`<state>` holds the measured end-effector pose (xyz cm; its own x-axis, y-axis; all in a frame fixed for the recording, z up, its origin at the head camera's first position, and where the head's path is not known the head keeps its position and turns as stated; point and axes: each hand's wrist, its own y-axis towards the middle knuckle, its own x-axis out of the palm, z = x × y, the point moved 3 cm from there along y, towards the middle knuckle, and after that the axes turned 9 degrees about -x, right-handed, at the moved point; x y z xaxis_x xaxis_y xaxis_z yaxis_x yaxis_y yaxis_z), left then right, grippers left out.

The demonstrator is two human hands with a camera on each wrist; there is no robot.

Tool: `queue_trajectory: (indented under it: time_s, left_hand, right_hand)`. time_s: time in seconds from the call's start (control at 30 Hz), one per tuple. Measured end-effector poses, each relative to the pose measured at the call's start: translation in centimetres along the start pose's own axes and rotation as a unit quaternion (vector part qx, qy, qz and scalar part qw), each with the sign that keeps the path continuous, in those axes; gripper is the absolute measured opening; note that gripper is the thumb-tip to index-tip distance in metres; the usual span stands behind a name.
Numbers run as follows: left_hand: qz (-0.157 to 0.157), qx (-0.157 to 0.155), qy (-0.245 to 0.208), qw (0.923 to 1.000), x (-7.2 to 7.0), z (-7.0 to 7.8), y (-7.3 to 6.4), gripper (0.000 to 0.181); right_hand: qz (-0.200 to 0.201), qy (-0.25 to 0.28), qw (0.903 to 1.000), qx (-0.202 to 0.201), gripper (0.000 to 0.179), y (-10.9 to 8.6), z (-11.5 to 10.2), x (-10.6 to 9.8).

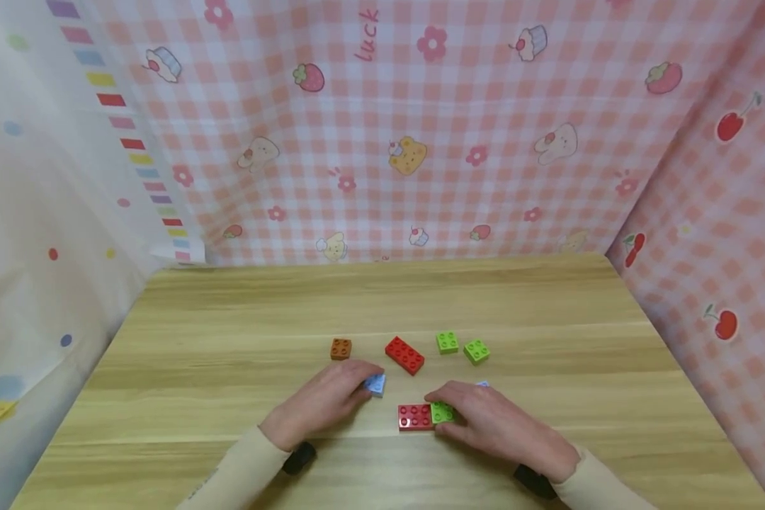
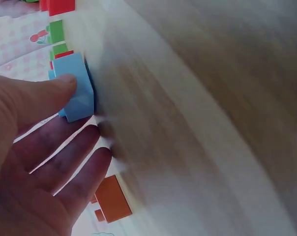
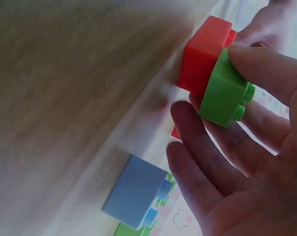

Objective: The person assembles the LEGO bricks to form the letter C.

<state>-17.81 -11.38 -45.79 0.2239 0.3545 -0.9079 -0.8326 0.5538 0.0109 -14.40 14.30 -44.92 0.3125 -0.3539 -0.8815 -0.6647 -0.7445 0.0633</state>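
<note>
My left hand pinches a small light-blue toy brick between thumb and fingers. In the left wrist view the thumb lies on the side of this blue brick, while the other fingers spread below it. At the front, a long red brick lies with a green brick on its right end. My right hand holds that green brick between thumb and fingers; in the right wrist view it appears to jut past the red brick. Whether their studs are fully pressed together I cannot tell.
Behind the hands on the wooden table lie an orange-brown brick, another long red brick and two green bricks. A second blue brick sits beyond the right hand, mostly hidden in the head view. Patterned cloth surrounds the table.
</note>
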Motion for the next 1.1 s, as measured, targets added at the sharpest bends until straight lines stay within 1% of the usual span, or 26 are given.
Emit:
queue_trajectory:
  time_s: [0.1, 0.2, 0.33, 0.43, 0.63, 0.8, 0.87, 1.0, 1.1]
  left_hand:
    - [0.004, -0.004, -0.013, 0.9999, 0.0, 0.3, -0.1, 0.038]
    - [0.001, -0.011, -0.05, 0.9987, 0.0, 0.7, -0.5, 0.038]
    - [-0.014, -0.019, -0.119, 0.9926, 0.0, 1.7, -1.0, 0.037]
    - [-0.023, -0.021, -0.151, 0.9881, 0.1, 2.4, -1.3, 0.037]
    - [-0.047, -0.025, -0.157, 0.9861, 0.9, 2.9, -1.8, 0.036]
    - [-0.041, -0.028, -0.146, 0.988, 1.3, 2.8, -2.1, 0.043]
    - [-0.041, -0.031, -0.144, 0.9883, 1.2, 2.8, -2.2, 0.045]
    - [-0.048, -0.041, -0.145, 0.9874, 1.2, 2.8, -2.2, 0.042]
    - [-0.046, -0.041, -0.142, 0.9879, 1.3, 2.9, -2.3, 0.038]
  right_hand:
    - [0.001, -0.001, 1.0, 0.0, 0.038, -0.1, -0.1, 0.1]
    - [-0.003, -0.003, 1.0, 0.0, 0.037, 0.0, -0.1, 0.1]
    - [-0.008, -0.003, 1.0, 0.004, 0.037, -0.1, -0.2, 0.0]
    - [-0.009, -0.005, 0.9999, 0.005, 0.037, 0.0, -0.2, -0.1]
    - [-0.009, -0.004, 0.9999, 0.003, 0.038, 0.2, -0.4, -0.3]
    - [-0.013, -0.006, 0.9999, 0.002, 0.038, 0.2, -0.5, -0.2]
    - [-0.013, -0.005, 0.9999, 0.001, 0.037, 0.2, -0.6, -0.3]
    - [-0.009, -0.003, 1.0, -0.003, 0.037, 0.3, -0.6, -0.3]
    - [-0.007, -0.004, 1.0, -0.003, 0.036, 0.3, -0.6, -0.3]
